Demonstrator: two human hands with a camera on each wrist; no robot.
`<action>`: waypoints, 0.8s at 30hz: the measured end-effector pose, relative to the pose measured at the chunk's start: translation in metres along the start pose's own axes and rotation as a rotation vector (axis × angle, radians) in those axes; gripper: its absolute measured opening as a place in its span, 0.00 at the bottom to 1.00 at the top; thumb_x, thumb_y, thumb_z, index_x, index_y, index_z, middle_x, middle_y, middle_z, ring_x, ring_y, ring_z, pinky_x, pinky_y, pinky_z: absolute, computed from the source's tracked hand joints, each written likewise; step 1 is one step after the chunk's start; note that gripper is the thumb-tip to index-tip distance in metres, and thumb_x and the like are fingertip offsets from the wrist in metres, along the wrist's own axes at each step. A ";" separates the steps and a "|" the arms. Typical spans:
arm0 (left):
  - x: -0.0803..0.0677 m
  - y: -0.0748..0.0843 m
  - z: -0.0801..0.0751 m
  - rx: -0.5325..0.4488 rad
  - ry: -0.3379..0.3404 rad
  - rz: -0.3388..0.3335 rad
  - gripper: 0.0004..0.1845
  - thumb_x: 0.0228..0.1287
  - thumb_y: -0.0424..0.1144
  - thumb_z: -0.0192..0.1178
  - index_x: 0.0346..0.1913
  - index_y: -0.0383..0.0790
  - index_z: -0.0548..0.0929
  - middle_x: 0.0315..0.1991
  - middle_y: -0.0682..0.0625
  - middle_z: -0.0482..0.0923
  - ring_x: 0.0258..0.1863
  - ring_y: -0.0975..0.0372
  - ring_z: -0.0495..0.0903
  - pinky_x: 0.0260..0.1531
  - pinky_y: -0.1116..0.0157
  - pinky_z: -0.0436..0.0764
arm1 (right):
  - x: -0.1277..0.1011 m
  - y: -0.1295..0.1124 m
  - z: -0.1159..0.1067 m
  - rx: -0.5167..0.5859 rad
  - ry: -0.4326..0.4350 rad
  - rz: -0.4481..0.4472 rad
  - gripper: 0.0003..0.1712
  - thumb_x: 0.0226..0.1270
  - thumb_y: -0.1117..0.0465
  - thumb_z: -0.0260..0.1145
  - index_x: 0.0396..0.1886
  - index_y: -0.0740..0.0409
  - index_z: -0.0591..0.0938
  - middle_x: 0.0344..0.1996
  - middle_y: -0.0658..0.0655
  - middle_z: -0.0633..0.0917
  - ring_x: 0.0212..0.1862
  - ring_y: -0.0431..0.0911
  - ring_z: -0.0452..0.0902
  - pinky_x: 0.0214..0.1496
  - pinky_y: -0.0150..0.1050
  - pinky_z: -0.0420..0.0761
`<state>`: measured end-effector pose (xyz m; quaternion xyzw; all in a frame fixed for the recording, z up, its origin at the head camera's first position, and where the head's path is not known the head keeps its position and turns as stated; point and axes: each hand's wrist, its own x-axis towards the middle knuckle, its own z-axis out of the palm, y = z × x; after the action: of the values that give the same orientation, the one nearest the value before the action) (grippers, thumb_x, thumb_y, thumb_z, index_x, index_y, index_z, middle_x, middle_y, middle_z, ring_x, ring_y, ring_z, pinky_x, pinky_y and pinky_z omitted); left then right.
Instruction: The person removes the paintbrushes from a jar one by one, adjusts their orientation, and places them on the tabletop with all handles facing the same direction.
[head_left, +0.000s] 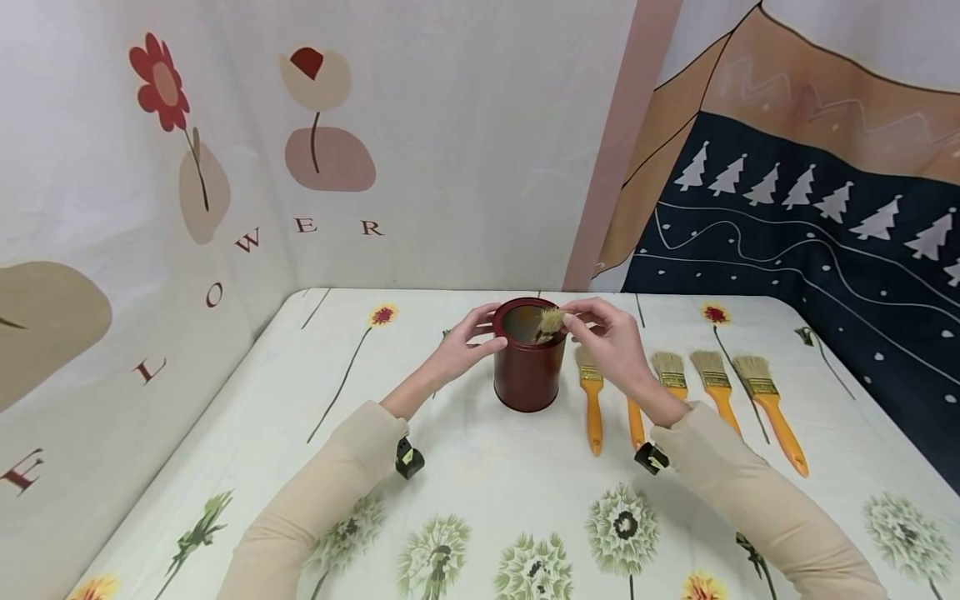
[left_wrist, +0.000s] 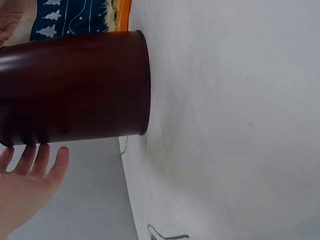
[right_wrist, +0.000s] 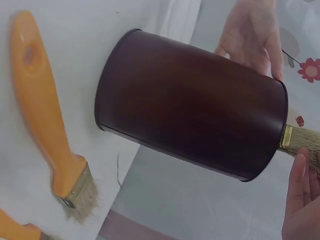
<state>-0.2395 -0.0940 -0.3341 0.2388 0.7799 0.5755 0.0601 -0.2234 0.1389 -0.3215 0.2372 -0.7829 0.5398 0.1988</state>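
Note:
A dark red, open-topped can (head_left: 527,375) stands upright on the table. My left hand (head_left: 467,343) holds its left side near the rim, thumb in front and fingers spread behind. At the rim's right side, my right hand (head_left: 611,342) pinches the pale bristles of a paintbrush (head_left: 551,322) between thumb and fingers. That brush points bristles up, its brass ferrule at the rim in the right wrist view and its handle hidden inside the can. Just right of the can lies another paintbrush (head_left: 593,412) with an orange handle.
More orange-handled brushes lie in a row to the right, among them an outermost brush (head_left: 776,417); my right forearm partly covers some. A floral cloth (head_left: 465,467) covers the table. Printed curtains (head_left: 480,150) hang along the back and sides.

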 end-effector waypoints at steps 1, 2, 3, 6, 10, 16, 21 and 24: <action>0.000 0.000 0.000 0.001 0.001 -0.001 0.31 0.61 0.36 0.55 0.65 0.35 0.56 0.60 0.39 0.60 0.58 0.51 0.61 0.52 0.54 0.65 | 0.000 -0.001 -0.001 0.009 0.005 0.000 0.08 0.61 0.66 0.59 0.39 0.63 0.79 0.32 0.55 0.80 0.33 0.46 0.77 0.31 0.31 0.77; 0.000 0.000 0.000 0.001 0.003 -0.001 0.31 0.61 0.36 0.55 0.65 0.35 0.56 0.60 0.39 0.60 0.58 0.51 0.61 0.52 0.54 0.65 | 0.001 -0.002 -0.002 0.014 0.010 0.001 0.08 0.61 0.66 0.59 0.39 0.63 0.79 0.32 0.55 0.80 0.33 0.46 0.77 0.32 0.31 0.77; 0.000 0.000 0.000 0.002 0.003 -0.002 0.31 0.61 0.36 0.55 0.65 0.35 0.56 0.60 0.39 0.60 0.58 0.51 0.61 0.52 0.54 0.65 | 0.001 -0.003 -0.003 0.019 0.016 0.002 0.08 0.61 0.66 0.59 0.39 0.64 0.79 0.33 0.56 0.80 0.33 0.45 0.77 0.32 0.31 0.77; 0.000 0.000 0.000 0.004 0.005 -0.004 0.31 0.61 0.36 0.55 0.65 0.36 0.56 0.60 0.39 0.60 0.58 0.51 0.61 0.52 0.53 0.65 | 0.003 -0.009 -0.007 0.036 0.041 -0.005 0.09 0.61 0.68 0.58 0.40 0.67 0.78 0.33 0.59 0.80 0.33 0.45 0.77 0.33 0.30 0.77; -0.001 0.000 0.000 0.000 0.005 -0.004 0.31 0.61 0.36 0.55 0.65 0.36 0.56 0.59 0.39 0.60 0.58 0.51 0.61 0.52 0.54 0.65 | 0.005 -0.013 -0.012 0.068 0.074 -0.013 0.09 0.61 0.69 0.57 0.40 0.70 0.77 0.33 0.62 0.80 0.32 0.41 0.77 0.33 0.29 0.77; -0.001 -0.001 0.000 0.002 0.009 0.005 0.31 0.61 0.36 0.55 0.65 0.36 0.56 0.59 0.39 0.60 0.57 0.52 0.62 0.52 0.54 0.66 | 0.006 -0.024 -0.020 0.136 0.105 -0.016 0.10 0.61 0.71 0.57 0.40 0.75 0.75 0.33 0.56 0.80 0.32 0.39 0.77 0.34 0.29 0.77; -0.001 -0.001 0.001 -0.002 0.009 0.004 0.31 0.61 0.36 0.55 0.65 0.36 0.56 0.59 0.39 0.60 0.58 0.52 0.62 0.52 0.54 0.65 | 0.007 -0.027 -0.027 0.184 0.146 -0.001 0.09 0.61 0.72 0.56 0.39 0.73 0.75 0.32 0.50 0.80 0.32 0.39 0.77 0.34 0.28 0.76; -0.001 -0.001 0.001 -0.004 0.011 0.003 0.31 0.61 0.36 0.55 0.65 0.36 0.56 0.59 0.39 0.61 0.58 0.52 0.62 0.52 0.54 0.65 | 0.009 -0.020 -0.032 0.219 0.186 0.017 0.08 0.62 0.68 0.57 0.39 0.69 0.77 0.32 0.50 0.81 0.33 0.41 0.78 0.35 0.29 0.77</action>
<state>-0.2383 -0.0935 -0.3355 0.2365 0.7786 0.5786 0.0554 -0.2171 0.1611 -0.2909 0.1997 -0.6994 0.6434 0.2386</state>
